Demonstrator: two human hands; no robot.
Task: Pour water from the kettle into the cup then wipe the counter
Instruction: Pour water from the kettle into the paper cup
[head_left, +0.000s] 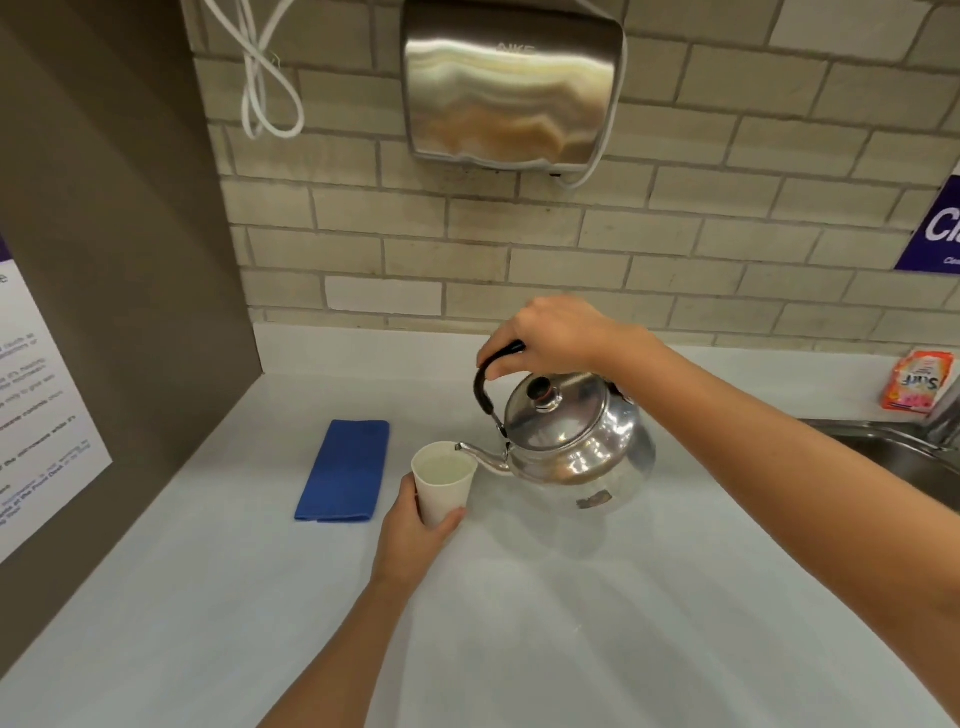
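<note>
I find the kettle (571, 441) lifted clear of the counter (519, 623) and tilted toward the left, its spout tip resting over the far rim of the cup (445, 480). The right hand (556, 338) is closed around the black arched handle above the lid, so the steel body hangs below and slightly right of that grip. I judge the kettle rigid, smooth-walled and fairly heavy if filled; the handle is the only sound place to hold it, as the polished shell would slip. The left hand (415, 525) is wrapped around the lower part of the cup from the near side, thumb on the right wall, fingers behind. The cup looks like thin paper, light and easily crushed, so I would keep that hold gentle and low. I cannot tell whether water is flowing. The folded blue cloth (345, 470) lies flat just left of the cup, untouched; soft and limp, best pinched at an edge.
</note>
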